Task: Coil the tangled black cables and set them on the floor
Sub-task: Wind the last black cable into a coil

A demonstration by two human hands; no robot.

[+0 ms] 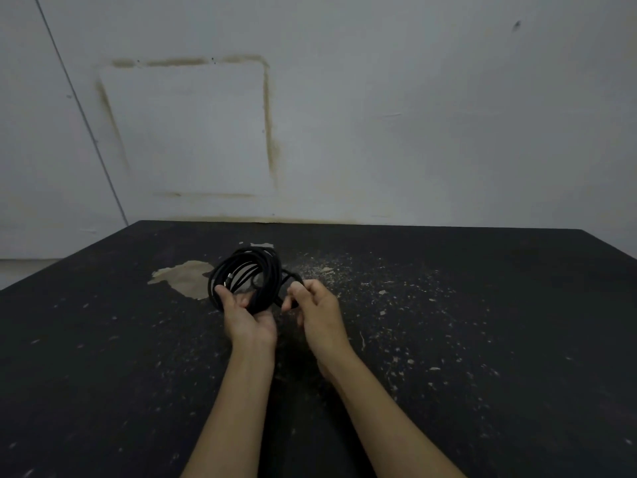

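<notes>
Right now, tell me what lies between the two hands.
In the head view, a short stretch of black cable runs from the coil held by the left hand to the right hand.

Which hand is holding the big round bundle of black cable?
The left hand. It holds the coiled black cable from underneath, while the right hand only pinches a loose strand off to the side.

1. One coil of black cable (244,276), several loops; the strands blur, so it may be more than one cable
2. Two hands: left hand (246,313), right hand (315,310)
3. One dark surface (482,305)
4. One bare worn patch (188,277) on it
</notes>
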